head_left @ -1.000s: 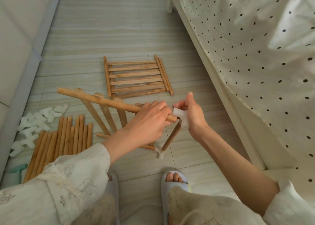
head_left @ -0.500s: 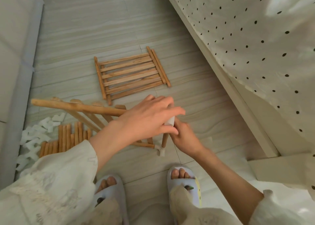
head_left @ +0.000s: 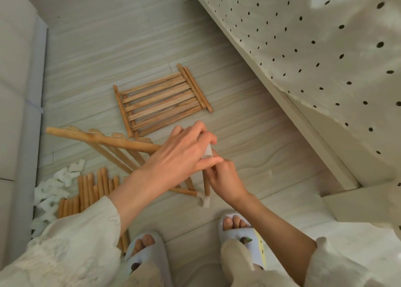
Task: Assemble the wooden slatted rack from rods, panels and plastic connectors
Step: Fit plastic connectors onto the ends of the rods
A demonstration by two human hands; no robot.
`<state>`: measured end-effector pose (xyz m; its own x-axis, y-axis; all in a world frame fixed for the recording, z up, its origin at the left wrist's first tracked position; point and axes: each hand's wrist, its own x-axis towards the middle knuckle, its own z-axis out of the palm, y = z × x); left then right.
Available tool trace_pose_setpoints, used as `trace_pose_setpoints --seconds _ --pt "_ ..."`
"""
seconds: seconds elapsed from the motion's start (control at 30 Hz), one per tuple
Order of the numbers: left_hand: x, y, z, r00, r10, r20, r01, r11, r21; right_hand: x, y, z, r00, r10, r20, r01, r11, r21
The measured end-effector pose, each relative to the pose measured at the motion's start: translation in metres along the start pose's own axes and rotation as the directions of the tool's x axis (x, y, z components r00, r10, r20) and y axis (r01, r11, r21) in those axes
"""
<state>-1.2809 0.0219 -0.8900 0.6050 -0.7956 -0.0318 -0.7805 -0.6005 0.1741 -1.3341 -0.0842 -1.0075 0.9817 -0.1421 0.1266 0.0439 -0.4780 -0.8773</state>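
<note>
A partly built rack stands tilted on the floor, its top rod (head_left: 102, 139) running left from my hands, slats hanging below it. My left hand (head_left: 184, 152) covers the rod's right end and grips a white plastic connector (head_left: 207, 151) there. My right hand (head_left: 224, 178) sits just below and holds the short upright rod (head_left: 206, 186) under that connector. The upright's lower end sits in another white connector (head_left: 204, 199) on the floor. A finished slatted panel (head_left: 160, 101) lies flat further away.
Loose rods (head_left: 95, 191) and a heap of white connectors (head_left: 56, 184) lie at the left by a grey wall base (head_left: 30, 134). A bed with a dotted sheet (head_left: 314, 58) and its white frame (head_left: 282, 95) closes off the right. My slippered feet (head_left: 238, 228) are below.
My left hand moved over the connector and the rod's right end, and my right hand dropped from the connector to the upright rod below it. The view tilted and shifted.
</note>
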Motion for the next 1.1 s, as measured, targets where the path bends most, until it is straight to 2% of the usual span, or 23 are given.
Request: trace_pose_setpoints --seconds 0.07,0.17,0.27,0.6,0.9,1.1 --pt "-0.001 0.001 0.003 0.999 -0.009 -0.039 0.009 1.000 0.008 -0.001 -0.001 0.000 1.000 -0.006 -0.009 0.006 1.000 0.007" --pt "-0.003 0.002 0.006 0.990 -0.142 0.026 0.143 0.986 -0.079 0.000 -0.001 0.002 1.000 -0.023 -0.021 0.023 1.000 -0.019" --pt "-0.003 0.003 0.008 0.966 -0.259 0.013 0.257 0.950 -0.178 0.000 0.001 0.005 1.000 0.002 0.004 -0.002 0.998 -0.055" --pt "-0.005 0.006 0.013 0.905 -0.422 -0.059 0.384 0.867 -0.316 0.005 -0.009 0.009 1.000 -0.023 -0.006 0.023 0.999 -0.032" --pt "-0.012 -0.004 0.011 0.951 -0.295 -0.090 0.256 0.919 -0.299 0.002 -0.004 0.013 0.997 -0.079 -0.026 0.078 0.996 -0.043" --pt "-0.015 -0.013 0.015 0.969 -0.214 -0.124 0.177 0.951 -0.253 0.002 0.000 0.018 0.997 -0.070 0.027 0.072 0.995 -0.072"
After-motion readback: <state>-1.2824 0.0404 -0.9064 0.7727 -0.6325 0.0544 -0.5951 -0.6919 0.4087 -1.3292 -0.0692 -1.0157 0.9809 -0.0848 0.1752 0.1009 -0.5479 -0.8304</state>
